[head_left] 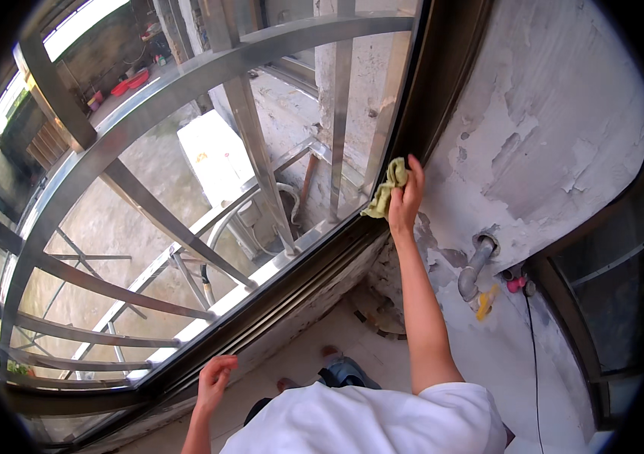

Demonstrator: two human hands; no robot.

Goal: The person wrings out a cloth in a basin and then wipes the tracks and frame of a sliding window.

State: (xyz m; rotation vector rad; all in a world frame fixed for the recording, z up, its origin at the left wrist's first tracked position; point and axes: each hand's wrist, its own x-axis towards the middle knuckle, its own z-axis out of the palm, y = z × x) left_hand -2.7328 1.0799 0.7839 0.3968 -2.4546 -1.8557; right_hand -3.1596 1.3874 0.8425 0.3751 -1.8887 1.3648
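My right hand is closed on a crumpled yellow-green cloth. It presses the cloth against the dark window frame, in the corner where the upright side meets the bottom track. Part of the cloth is covered by my fingers. Lower left, my left hand hangs by the lower part of the frame with its fingers curled in, and nothing shows in them. The glass pane lies just left of the cloth.
Beyond the glass stand curved metal security bars and a white outdoor unit. To the right is a peeling wall with a grey elbow pipe and a hanging black cable. A dark-framed panel stands far right.
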